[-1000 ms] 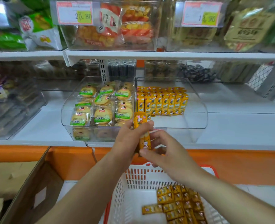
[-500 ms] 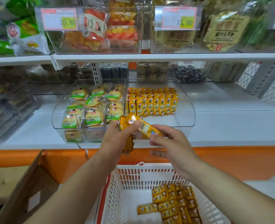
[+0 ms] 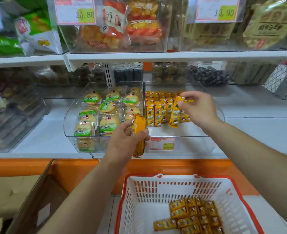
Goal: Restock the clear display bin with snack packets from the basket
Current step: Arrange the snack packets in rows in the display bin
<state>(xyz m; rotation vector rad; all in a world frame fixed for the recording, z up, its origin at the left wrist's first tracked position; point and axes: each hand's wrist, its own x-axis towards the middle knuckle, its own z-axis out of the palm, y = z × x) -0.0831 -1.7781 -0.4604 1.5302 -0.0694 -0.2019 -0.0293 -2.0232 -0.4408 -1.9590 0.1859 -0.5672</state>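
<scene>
My left hand (image 3: 126, 142) grips a small stack of yellow snack packets (image 3: 139, 132), held upright in front of the clear display bin (image 3: 213, 141). My right hand (image 3: 198, 108) is over the bin and pinches one yellow packet (image 3: 176, 114) that hangs down at the right end of the rows of yellow packets (image 3: 158, 108) standing inside. Below, the white basket with a red rim (image 3: 156, 186) holds several more yellow packets (image 3: 196, 215) in its right half.
A second clear bin (image 3: 68, 129) of round cakes in green-labelled wrappers sits left of the display bin. A white shelf edge (image 3: 173, 56) with stocked bins and price tags runs overhead. An open cardboard box (image 3: 26, 205) stands at lower left, an orange ledge (image 3: 173, 168) behind the basket.
My right hand has taken one packet from the stack in my left hand and carried it up and forward into the bin. My left hand stayed in front of the bin.
</scene>
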